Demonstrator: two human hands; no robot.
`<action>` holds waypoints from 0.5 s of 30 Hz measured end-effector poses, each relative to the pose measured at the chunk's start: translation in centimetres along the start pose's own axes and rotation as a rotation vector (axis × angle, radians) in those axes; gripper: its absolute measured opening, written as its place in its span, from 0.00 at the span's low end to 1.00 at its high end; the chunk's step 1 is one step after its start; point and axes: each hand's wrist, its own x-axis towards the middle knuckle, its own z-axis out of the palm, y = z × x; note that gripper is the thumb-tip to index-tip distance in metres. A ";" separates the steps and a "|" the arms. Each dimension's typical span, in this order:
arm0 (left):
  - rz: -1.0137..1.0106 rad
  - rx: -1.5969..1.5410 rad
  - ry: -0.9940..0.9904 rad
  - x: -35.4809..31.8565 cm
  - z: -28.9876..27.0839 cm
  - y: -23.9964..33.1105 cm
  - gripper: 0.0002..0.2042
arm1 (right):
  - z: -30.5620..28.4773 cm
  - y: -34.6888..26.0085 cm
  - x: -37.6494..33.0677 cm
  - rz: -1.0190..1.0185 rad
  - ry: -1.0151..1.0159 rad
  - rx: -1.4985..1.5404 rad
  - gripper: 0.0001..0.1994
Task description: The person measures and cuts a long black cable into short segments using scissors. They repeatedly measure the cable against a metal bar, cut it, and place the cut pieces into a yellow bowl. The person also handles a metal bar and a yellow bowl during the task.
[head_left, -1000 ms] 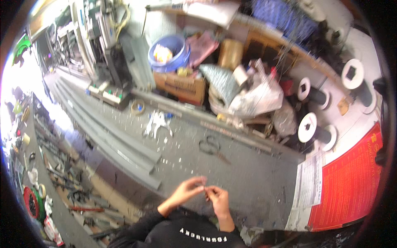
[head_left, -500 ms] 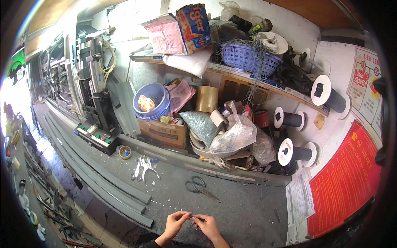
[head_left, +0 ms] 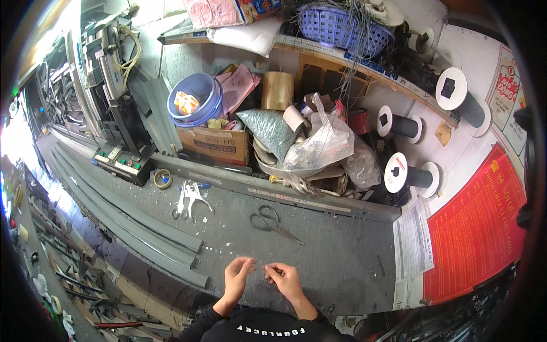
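Dark scissors (head_left: pixel 279 229): lay on the desk (head_left: pixel 336 245) just beyond my hands, touching neither; the blades slanted toward the right side, the finger loops toward the back.
Left hand (head_left: pixel 236 276): raised above the desk, fingers curled, thumb drawn in toward the forefinger; I could not tell whether it pinched anything.
Right hand (head_left: pixel 288 279): held just beside the left with a small gap between, fingers curled the same way; anything in its fingertips was too small for me to make out.
White bits (head_left: pixel 205 220): lay scattered beyond the left hand.
Hand tools (head_left: pixel 194 196): I saw them farther back, near a tape roll (head_left: pixel 166 186).
Grey strips (head_left: pixel 176 235): ran lengthwise at the left.
Blue tub (head_left: pixel 199 85): sat on a cardboard box (head_left: pixel 216 145) at the back.
Dark-wound spools (head_left: pixel 420 178): stuck out at right, near a red poster (head_left: pixel 478 228).
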 end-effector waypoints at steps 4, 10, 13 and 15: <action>-0.026 -0.050 -0.042 0.1 0.0 0.0 0.09 | 0.0 -0.1 -0.1 -0.050 0.006 -0.060 0.09; -0.048 0.008 -0.079 0.0 -0.1 0.4 0.14 | 0.0 -0.2 -0.1 -0.056 -0.002 -0.062 0.07; -0.055 -0.006 -0.053 0.0 -0.2 0.4 0.14 | 0.0 -0.1 -0.1 -0.038 -0.002 -0.065 0.08; -0.068 -0.045 -0.051 0.1 -0.3 0.3 0.14 | 0.1 -0.2 -0.1 -0.066 -0.003 -0.089 0.08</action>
